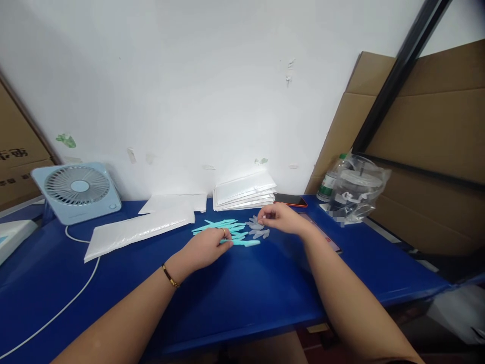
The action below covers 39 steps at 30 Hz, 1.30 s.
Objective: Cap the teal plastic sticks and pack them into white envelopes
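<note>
The right hand's (282, 218) thumb and forefinger come close together over the clear pieces (259, 234); whether they pinch one cannot be told. The clear pieces lie just below and beside those fingertips, in a small loose cluster. The left hand (204, 248) rests low over the turquoise pieces (225, 222), its thumb near its bent fingers; whether it is clamped on a piece is hidden. Most of the turquoise pieces fan out beyond its knuckles, towards the table's (250, 293) back edge, while one stretches from beside its fingertips towards the table's right edge. The two clusters lie next to each other, nearer the back edge than the front.

Farther out, a stack of white packets (245, 192) stands at the back edge, with a dark phone (291, 200) just right of it. More white packets (140, 230) lie left of the turquoise pieces. A pale blue fan (78, 191) stands towards the back left, and a green-capped bottle (328, 186) and a bagged cup (354, 189) towards the back right corner.
</note>
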### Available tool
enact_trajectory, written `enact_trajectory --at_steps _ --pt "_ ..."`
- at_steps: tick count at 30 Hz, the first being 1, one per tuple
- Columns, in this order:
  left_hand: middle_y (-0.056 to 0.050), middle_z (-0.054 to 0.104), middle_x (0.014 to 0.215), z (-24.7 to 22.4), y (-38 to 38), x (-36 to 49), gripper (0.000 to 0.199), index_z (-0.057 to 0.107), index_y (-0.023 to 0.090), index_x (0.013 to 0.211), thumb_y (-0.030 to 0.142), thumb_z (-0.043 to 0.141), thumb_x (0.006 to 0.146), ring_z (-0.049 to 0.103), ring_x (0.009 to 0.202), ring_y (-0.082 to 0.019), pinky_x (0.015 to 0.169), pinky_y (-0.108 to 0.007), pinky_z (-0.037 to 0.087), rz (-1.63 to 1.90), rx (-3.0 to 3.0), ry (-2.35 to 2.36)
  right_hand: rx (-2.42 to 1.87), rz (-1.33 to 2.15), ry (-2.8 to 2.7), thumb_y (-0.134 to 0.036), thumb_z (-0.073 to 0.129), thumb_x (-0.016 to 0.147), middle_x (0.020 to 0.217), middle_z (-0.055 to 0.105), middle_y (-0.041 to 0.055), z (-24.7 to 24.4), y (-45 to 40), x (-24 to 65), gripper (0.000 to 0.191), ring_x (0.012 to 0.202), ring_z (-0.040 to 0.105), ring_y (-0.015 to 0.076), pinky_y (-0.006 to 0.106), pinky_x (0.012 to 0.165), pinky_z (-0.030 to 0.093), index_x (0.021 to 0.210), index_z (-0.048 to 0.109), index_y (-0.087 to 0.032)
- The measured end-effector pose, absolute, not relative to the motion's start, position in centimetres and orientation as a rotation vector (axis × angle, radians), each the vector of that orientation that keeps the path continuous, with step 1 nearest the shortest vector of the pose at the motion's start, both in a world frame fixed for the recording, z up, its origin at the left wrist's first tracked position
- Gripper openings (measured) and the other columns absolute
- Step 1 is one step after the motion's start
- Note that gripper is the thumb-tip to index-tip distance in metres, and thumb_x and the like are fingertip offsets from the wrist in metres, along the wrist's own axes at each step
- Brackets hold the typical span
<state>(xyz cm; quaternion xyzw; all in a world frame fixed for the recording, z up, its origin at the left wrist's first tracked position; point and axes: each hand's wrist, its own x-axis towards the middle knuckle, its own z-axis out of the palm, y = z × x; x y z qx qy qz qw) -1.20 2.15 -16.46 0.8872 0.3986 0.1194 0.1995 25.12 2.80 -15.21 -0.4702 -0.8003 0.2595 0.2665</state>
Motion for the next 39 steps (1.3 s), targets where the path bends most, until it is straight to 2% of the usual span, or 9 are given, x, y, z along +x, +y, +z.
enact_trajectory --at_steps 2,6,9,12,15,20,27,35,39 --pt "-0.003 0.064 0.081 -16.7 1.7 -0.9 0.028 0.062 0.022 0.082 0.041 0.041 0.084 0.055 0.071 -0.018 0.059 -0.026 0.036 0.265 2.506 1.125 -1.39 0.574 -2.276 -0.025 0.063 0.07 0.072 0.065 0.0022 -15.4 3.1 26.2 0.014 0.064 0.057 0.0133 0.022 0.057 0.041 0.08 0.069 -0.017" --pt "-0.004 0.064 0.078 -17.2 1.6 -0.6 0.029 0.064 0.023 0.079 0.047 0.048 0.08 0.055 0.068 -0.019 0.056 -0.027 0.035 0.225 2.541 1.104 -1.553 0.437 -2.429 -0.018 0.07 0.058 0.077 0.066 0.0011 -16.3 3.8 27.2 0.02 0.068 0.057 0.0149 0.022 0.057 0.04 0.078 0.07 -0.02" --pt "-0.005 0.063 0.084 -17.3 2.2 -0.8 0.029 0.064 0.023 0.086 0.046 0.048 0.08 0.056 0.078 -0.021 0.062 -0.028 0.038 0.335 2.593 1.158 -1.586 0.416 -2.482 -0.019 0.07 0.057 0.079 0.067 0.0015 -16.8 4.1 27.1 0.017 0.069 0.058 0.0157 0.022 0.057 0.039 0.074 0.07 -0.02" --pt "-0.007 0.062 0.091 -17.3 3.0 -1.2 0.023 0.064 0.021 0.091 0.036 0.05 0.081 0.055 0.088 -0.022 0.07 -0.029 0.039 0.371 2.691 1.261 -1.578 0.442 -2.509 -0.018 0.065 0.06 0.075 0.066 0.0012 -16.8 4.0 26.8 0.01 0.066 0.057 0.0146 0.022 0.056 0.038 0.069 0.069 -0.019" --pt "-0.007 0.061 0.086 -17.5 3.6 -1.4 0.016 0.063 0.02 0.081 0.027 0.049 0.08 0.055 0.081 -0.021 0.066 -0.028 0.039 0.295 2.724 1.283 -1.619 0.497 -2.505 -0.016 0.062 0.058 0.071 0.065 0.0005 -16.6 3.7 26.5 0.011 0.062 0.057 0.0134 0.021 0.054 0.038 0.067 0.067 -0.018" --pt "-0.006 0.058 0.074 -17.9 4.2 -1.6 0.023 0.056 0.018 0.068 0.023 0.04 0.084 0.052 0.063 -0.016 0.057 -0.027 0.034 0.275 2.769 1.32 -1.672 0.559 -2.458 -0.015 0.06 0.057 0.068 0.064 0.0003 -16.5 3.5 26.4 0.013 0.058 0.055 0.0121 0.02 0.05 0.036 0.069 0.065 -0.017" --pt "-0.003 0.056 0.071 -17.3 3.8 -1.4 0.028 0.052 0.018 0.075 0.03 0.032 0.09 0.051 0.061 -0.015 0.057 -0.027 0.033 0.425 2.69 1.274 -1.579 0.478 -2.424 -0.015 0.057 0.063 0.074 0.066 0.0024 -16.3 3.5 26.4 0.012 0.063 0.056 0.0136 0.021 0.053 0.038 0.07 0.066 -0.017" --pt "-0.003 0.058 0.071 -17.1 3.9 -1.4 0.024 0.05 0.019 0.075 0.031 0.035 0.089 0.052 0.062 -0.015 0.06 -0.028 0.034 0.471 2.662 1.245 -1.424 0.436 -2.485 -0.016 0.056 0.068 0.077 0.065 0.0016 -15.6 2.7 25.8 0.015 0.064 0.054 0.0128 0.021 0.058 0.038 0.077 0.068 -0.017" --pt "-0.002 0.056 0.068 -17.0 3.7 -1.4 0.024 0.049 0.02 0.076 0.032 0.034 0.089 0.05 0.058 -0.015 0.056 -0.027 0.032 0.457 2.613 1.242 -1.394 0.374 -2.502 -0.014 0.055 0.069 0.079 0.065 0.0022 -15.4 2.6 25.4 0.016 0.067 0.054 0.0133 0.021 0.059 0.037 0.077 0.068 -0.017"
